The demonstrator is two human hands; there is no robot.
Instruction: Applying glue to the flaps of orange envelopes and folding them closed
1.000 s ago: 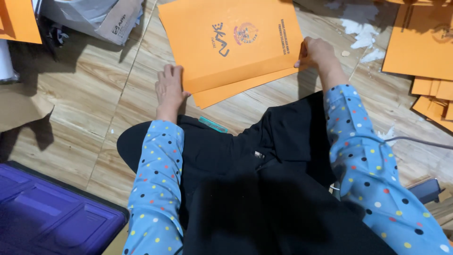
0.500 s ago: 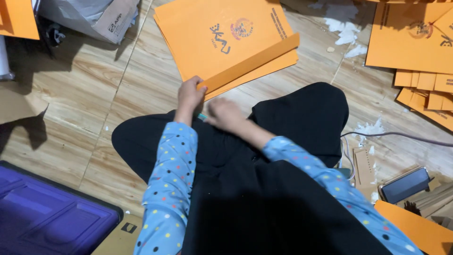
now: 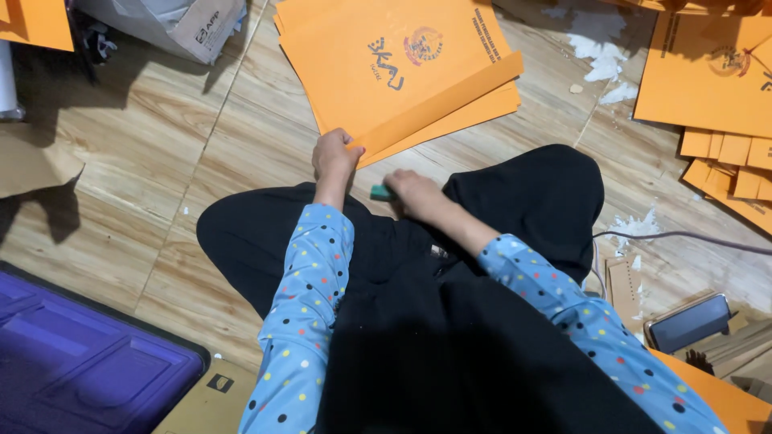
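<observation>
Seated person, wood-grain tile floor (image 3: 161, 153): left hand (image 3: 334, 157) pinches the near corner of flat orange card folders (image 3: 394, 72) stacked on the floor, while right hand (image 3: 412, 191) closes over a small teal block (image 3: 380, 193) at the black-clothed lap's front edge.

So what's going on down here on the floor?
A person sits on the wooden floor. Their left hand grips the near edge of a stack of orange folders, while the right hand closes over a small green object on their lap. More orange sheets lie to the right.
</observation>
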